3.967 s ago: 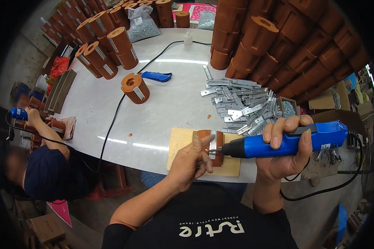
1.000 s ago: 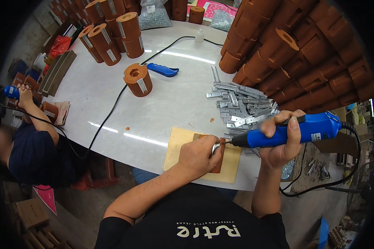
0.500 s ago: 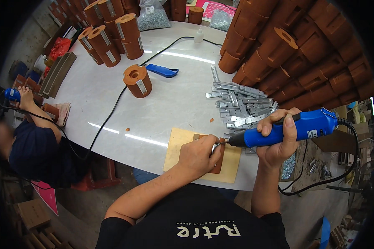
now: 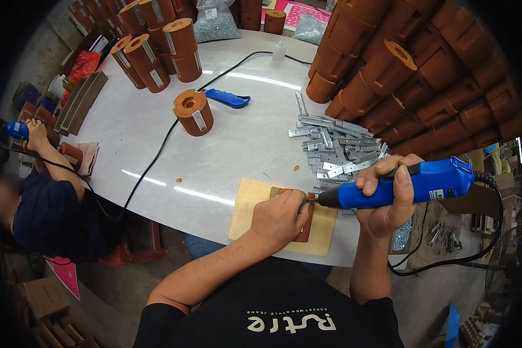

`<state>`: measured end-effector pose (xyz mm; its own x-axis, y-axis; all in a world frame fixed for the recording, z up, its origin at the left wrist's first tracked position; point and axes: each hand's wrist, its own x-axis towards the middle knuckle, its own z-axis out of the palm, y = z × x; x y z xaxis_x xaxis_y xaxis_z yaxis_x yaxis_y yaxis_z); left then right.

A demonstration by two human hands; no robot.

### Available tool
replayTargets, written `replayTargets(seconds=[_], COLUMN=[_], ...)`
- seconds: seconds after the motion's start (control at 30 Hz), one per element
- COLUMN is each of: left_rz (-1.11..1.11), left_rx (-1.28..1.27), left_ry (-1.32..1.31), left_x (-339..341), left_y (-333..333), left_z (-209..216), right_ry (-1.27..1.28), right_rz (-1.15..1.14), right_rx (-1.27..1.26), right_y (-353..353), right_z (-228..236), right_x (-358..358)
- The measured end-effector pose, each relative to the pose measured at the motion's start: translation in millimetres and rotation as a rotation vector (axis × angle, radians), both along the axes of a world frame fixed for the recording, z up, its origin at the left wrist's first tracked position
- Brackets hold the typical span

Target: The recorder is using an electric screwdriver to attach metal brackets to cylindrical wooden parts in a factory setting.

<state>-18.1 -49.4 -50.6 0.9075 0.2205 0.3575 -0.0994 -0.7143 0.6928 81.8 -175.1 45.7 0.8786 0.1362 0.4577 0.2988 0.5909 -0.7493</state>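
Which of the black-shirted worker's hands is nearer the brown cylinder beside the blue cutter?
Left hand, below and right of the cylinder in the picture; the right hand is also below, but farther right.

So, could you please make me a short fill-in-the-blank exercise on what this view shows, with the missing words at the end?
1. The right hand holds an electric tool whose grip is mainly coloured ____.
2. The brown piece under the left hand lies on a flat board coloured pale ____.
3. From the person's side, the pile of metal strips lies to the ____ of the lone brown cylinder.

Missing words: blue; yellow; right.
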Motion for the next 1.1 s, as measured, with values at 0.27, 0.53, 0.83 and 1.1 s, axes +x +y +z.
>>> replayTargets(seconds=[0.27,0.53,0.83,1.1], left_rz=[0.002,0.005,0.007,-0.041], left_rx=[0.014,0.026,-0.017,-0.054], left_ry=[0.006,0.002,0.014,0.020], left_x=[0,0,0,0], left_y=[-1,-1,1,5], left_z=[2,0,3,3], right_ry=[-0.012,-0.112,-0.160,-0.104], right_rz=[0.006,-0.002,0.016,0.015], right_rx=[-0.056,-0.178,-0.278,-0.115], right_y=[5,14,16,13], right_z=[7,8,3,7], right_x=[-4,-12,-17,-9])
